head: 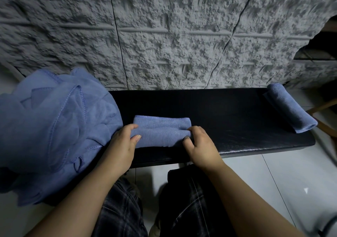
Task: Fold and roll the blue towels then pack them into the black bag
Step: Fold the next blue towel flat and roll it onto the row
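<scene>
the folded towel (161, 133) is held mid-counter (237, 127), its near edge pinched by the left hand (124, 145) and right hand (198, 145), each grip curled onto cloth; uneven rolling would cone it (the black bag is not seen), or loosen it
</scene>
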Available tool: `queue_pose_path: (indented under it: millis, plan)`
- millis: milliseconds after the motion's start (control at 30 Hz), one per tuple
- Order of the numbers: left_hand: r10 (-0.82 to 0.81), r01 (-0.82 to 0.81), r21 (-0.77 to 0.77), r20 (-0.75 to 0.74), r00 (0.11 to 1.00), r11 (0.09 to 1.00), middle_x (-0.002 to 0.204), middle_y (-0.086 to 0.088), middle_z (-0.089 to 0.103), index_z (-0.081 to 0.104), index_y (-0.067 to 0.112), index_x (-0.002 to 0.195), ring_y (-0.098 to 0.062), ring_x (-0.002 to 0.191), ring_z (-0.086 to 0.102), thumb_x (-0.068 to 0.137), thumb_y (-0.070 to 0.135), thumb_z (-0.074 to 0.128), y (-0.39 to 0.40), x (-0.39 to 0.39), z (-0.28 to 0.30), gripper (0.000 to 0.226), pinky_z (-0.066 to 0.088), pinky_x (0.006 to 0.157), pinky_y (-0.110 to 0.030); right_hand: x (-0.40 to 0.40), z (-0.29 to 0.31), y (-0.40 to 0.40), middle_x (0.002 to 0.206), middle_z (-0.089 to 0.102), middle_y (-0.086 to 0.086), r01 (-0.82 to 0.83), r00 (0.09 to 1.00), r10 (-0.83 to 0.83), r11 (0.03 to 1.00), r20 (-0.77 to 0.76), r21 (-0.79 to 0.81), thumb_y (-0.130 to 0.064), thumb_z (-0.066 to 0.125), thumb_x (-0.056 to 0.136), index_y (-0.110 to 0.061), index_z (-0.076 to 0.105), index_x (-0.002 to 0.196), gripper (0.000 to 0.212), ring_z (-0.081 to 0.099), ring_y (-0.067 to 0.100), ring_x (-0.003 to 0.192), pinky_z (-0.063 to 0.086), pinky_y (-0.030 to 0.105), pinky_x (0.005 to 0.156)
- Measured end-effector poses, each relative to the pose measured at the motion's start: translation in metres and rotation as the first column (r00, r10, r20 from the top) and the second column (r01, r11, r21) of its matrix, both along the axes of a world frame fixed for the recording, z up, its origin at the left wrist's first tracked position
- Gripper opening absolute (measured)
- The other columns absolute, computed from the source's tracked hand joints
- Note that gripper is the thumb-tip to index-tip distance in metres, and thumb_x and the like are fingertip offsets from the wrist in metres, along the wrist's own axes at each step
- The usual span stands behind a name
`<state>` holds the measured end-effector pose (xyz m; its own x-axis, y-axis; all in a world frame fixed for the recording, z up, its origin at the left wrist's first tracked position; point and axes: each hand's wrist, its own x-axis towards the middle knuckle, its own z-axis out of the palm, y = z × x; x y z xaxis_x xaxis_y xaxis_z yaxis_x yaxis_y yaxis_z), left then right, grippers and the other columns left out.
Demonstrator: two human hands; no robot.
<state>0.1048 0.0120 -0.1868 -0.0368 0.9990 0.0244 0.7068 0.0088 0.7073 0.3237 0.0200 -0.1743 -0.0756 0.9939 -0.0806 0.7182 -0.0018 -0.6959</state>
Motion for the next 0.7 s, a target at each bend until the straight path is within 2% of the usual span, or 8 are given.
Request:
queue_pose_path:
  millis: [133,233,333,400,500,600,700]
  plan:
    - [0.011,-0.011,-0.034,-0.007,1.000,0.999,0.115,-0.008,0.059,0.051,0.011,0.124,-0.013,0.101,0.051,0.094,0.029,0.049,-0.003,-0.004,0.000,0.035,0.033,0.084,-0.018,0.003,-0.001,0.000,0.083,0.050,-0.012,0.002,0.999,-0.002,1.000,0.043,-0.011,-0.027,0.043,0.090,-0.020,0.049,0.086,0.010,0.052,0.010,0.080,0.037,0.023,0.070]
    - [0.018,-0.018,-0.047,-0.013,1.000,0.999,0.110,-0.006,0.060,0.053,0.011,0.119,-0.015,0.098,0.053,0.092,0.031,0.051,-0.002,-0.006,-0.004,0.033,0.037,0.082,-0.022,0.002,-0.004,0.001,0.079,0.048,-0.012,0.008,0.995,-0.012,0.999,0.094,0.041,-0.039,0.036,0.081,-0.021,0.049,0.082,0.022,0.047,0.012,0.084,0.038,0.026,0.073]
    - [0.045,-0.038,0.113,-0.060,0.997,0.993,0.108,-0.010,0.051,0.054,0.007,0.107,-0.022,0.099,0.050,0.087,0.017,0.061,-0.002,-0.003,-0.004,0.023,0.034,0.088,-0.021,0.003,-0.011,0.001,0.088,0.047,-0.008,0.042,0.986,-0.061,0.992,0.157,0.121,-0.051,0.028,0.074,-0.017,0.059,0.088,0.048,0.039,0.012,0.091,0.040,0.029,0.082]
    - [0.033,0.002,0.269,-0.125,0.992,0.963,0.106,-0.009,0.045,0.054,0.008,0.092,-0.022,0.096,0.046,0.080,0.004,0.067,-0.002,-0.001,-0.003,0.019,0.032,0.089,-0.022,0.004,-0.013,0.001,0.093,0.045,-0.010,0.055,0.984,-0.080,0.986,0.158,0.156,-0.051,0.029,0.073,-0.017,0.063,0.092,0.051,0.035,0.009,0.091,0.037,0.029,0.084]
    - [0.009,0.082,0.356,-0.248,0.969,0.931,0.097,-0.004,0.050,0.059,0.014,0.080,-0.020,0.088,0.041,0.076,-0.003,0.064,-0.002,0.003,-0.001,0.018,0.037,0.078,-0.028,0.004,-0.013,-0.001,0.095,0.050,-0.008,0.048,0.985,-0.091,0.961,0.149,0.273,-0.043,0.040,0.075,-0.019,0.063,0.094,0.038,0.035,0.009,0.089,0.037,0.031,0.079]
    - [-0.017,0.142,0.388,-0.307,0.951,0.911,0.089,0.000,0.057,0.066,0.014,0.082,-0.017,0.087,0.042,0.078,-0.002,0.056,-0.002,0.006,-0.001,0.020,0.041,0.075,-0.028,0.004,-0.012,-0.001,0.087,0.052,-0.003,-0.042,0.985,-0.031,0.912,0.171,0.408,-0.022,0.046,0.077,-0.015,0.058,0.081,0.015,0.037,0.013,0.080,0.038,0.030,0.070]
    - [-0.058,0.164,0.358,-0.290,0.955,0.919,0.092,0.002,0.058,0.066,0.016,0.087,-0.016,0.090,0.043,0.078,0.011,0.039,-0.005,0.005,-0.001,0.028,0.038,0.079,-0.024,0.003,-0.013,-0.002,0.081,0.053,-0.003,-0.104,0.990,0.049,0.887,0.133,0.450,-0.006,0.051,0.078,-0.010,0.061,0.077,0.012,0.037,0.012,0.077,0.033,0.014,0.071]
